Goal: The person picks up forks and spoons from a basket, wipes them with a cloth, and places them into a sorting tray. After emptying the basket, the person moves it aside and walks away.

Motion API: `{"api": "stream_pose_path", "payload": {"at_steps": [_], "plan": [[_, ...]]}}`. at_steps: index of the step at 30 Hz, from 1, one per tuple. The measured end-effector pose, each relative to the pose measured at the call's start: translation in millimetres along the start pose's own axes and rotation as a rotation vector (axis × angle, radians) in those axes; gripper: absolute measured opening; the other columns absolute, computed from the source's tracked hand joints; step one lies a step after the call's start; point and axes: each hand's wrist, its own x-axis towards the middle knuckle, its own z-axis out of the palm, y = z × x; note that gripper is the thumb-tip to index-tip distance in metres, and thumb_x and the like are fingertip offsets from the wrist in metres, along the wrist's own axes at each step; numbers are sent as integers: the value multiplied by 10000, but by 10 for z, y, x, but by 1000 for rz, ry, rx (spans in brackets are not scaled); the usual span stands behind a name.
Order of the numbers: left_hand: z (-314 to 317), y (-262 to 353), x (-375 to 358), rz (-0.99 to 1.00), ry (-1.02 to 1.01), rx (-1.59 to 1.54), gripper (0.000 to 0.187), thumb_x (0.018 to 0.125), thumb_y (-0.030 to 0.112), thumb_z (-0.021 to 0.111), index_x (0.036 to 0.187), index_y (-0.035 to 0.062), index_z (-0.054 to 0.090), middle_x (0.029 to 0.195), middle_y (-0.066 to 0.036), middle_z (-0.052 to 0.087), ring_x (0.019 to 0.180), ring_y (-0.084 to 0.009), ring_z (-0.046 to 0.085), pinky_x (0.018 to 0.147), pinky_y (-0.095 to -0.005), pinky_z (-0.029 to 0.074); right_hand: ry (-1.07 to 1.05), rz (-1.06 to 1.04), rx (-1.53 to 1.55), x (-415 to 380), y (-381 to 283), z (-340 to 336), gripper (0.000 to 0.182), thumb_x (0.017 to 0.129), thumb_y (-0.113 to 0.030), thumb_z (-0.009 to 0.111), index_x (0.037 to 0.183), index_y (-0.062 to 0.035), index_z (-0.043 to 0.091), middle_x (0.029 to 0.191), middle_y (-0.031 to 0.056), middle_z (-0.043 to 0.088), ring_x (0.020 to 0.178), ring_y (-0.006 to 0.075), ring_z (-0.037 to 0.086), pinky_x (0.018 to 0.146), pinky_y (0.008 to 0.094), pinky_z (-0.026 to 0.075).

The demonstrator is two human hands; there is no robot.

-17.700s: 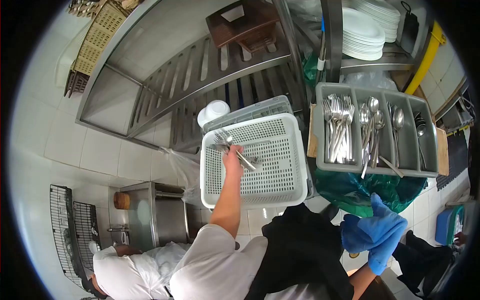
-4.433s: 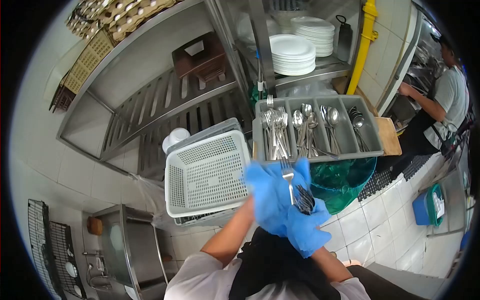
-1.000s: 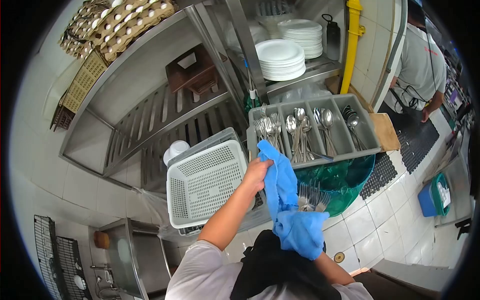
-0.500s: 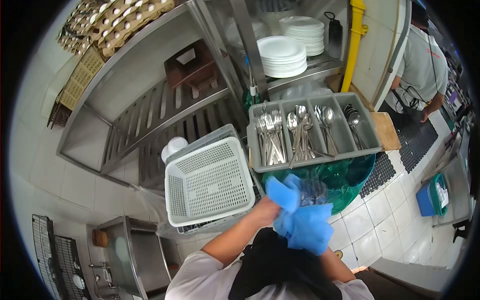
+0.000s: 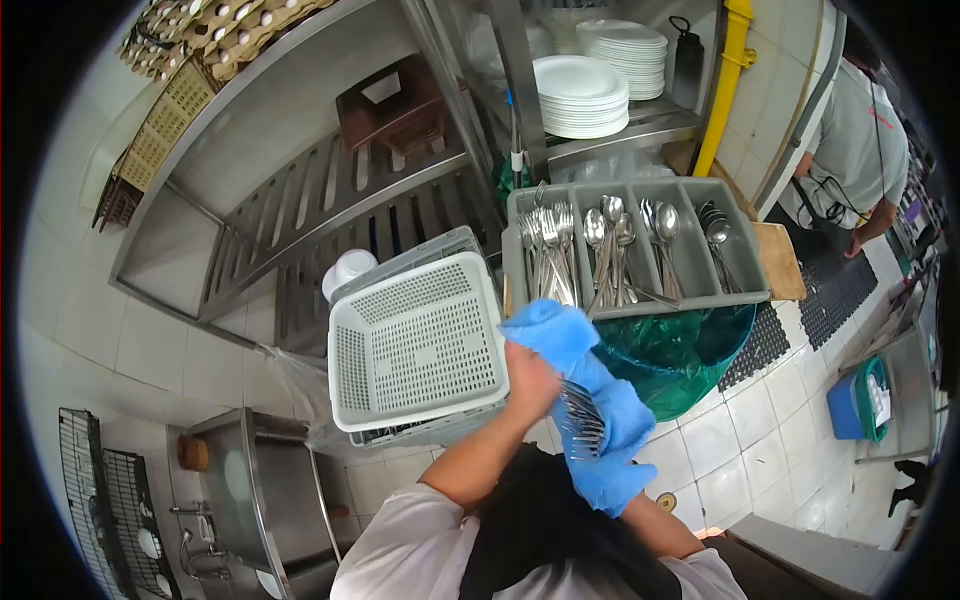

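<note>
A blue cloth [image 5: 622,398] hangs between my hands, and a bunch of forks [image 5: 582,420] lies against it, tines showing. My left hand [image 5: 533,383] is closed on the upper part of the cloth, slightly blurred. The cloth covers my right hand at its lower end, so those fingers are hidden; only the wrist and forearm show. Just beyond, a grey cutlery tray [image 5: 640,312] has four compartments, with forks [image 5: 550,240] in the leftmost and spoons [image 5: 612,245] in the others.
A white perforated basket [image 5: 415,345] sits left of my hands. Under the cutlery tray is a bin with a green liner [image 5: 670,365]. White plates [image 5: 582,97] are stacked on a metal shelf behind. Another person [image 5: 862,140] stands at the upper right. A sink [image 5: 290,500] is lower left.
The forks, blurred and beyond the cloth before, now lie against it nearer my body. My left hand has risen slightly with the cloth's upper part. The view has shifted a little.
</note>
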Motion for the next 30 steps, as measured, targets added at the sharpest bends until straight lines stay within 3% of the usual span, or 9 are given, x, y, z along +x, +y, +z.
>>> {"api": "stream_pose_path", "payload": {"at_steps": [3,8,10,20,22,24,26,28,30], "plan": [[-205,15,279,527,119,282,252,840,61,557,1091,31,553,976,-102,613,859,-208,612,747,-343,508,51,165,576,-63,195,55,348,839,-360,590,1041,-79,556,930,62,606,842,244,594,772,422,487],[-422,11,230,-531,-473,-976,197,892,64,474,1062,34,569,979,-111,602,847,-203,615,747,-339,514,142,113,609,37,-189,52,366,872,-325,582,1121,-62,524,981,50,594,879,213,581,807,403,487],[-316,-1195,-70,-204,-408,-80,383,884,199,597,1208,20,500,1148,-102,570,1010,-212,571,875,-388,468,142,4,290,91,-432,80,372,884,-282,584,1164,-52,501,1005,39,579,891,184,568,815,381,484],[-306,150,495,489,211,366,127,888,160,594,921,40,617,781,-17,630,757,-131,609,689,-268,496,84,191,466,-117,-170,2,295,935,-286,545,1116,-53,550,942,28,570,822,126,525,676,246,451],[-536,149,635,-43,161,-498,137,887,162,592,898,26,603,808,-34,616,786,-138,608,666,-270,489,66,143,304,-90,-191,23,311,926,-316,534,1103,-61,553,917,39,569,789,146,528,669,267,449],[-368,215,405,-484,153,-469,146,897,162,579,915,17,589,840,-54,604,810,-163,604,679,-303,503,46,28,23,-22,-219,-15,320,910,-344,531,1073,-71,556,881,50,568,751,170,531,657,292,445],[-222,-166,13,-184,-253,708,191,917,186,554,982,8,578,889,-73,608,835,-172,604,715,-315,522,-7,-57,-230,38,-226,-84,305,894,-342,544,1038,-74,559,860,48,566,740,177,532,647,299,440],[-21,-147,-504,-24,-223,133,219,918,190,545,1029,3,571,915,-85,623,856,-186,610,741,-318,531,-76,-142,-518,21,-215,-96,291,878,-339,556,1003,-77,561,840,46,564,730,184,534,638,306,435],[-110,-135,-294,-565,-151,-300,232,932,210,535,1032,7,586,956,-82,634,873,-185,614,788,-305,511,-168,-195,-820,-53,-206,-101,278,862,-337,569,969,-80,563,819,45,563,719,191,535,628,314,430]]}}
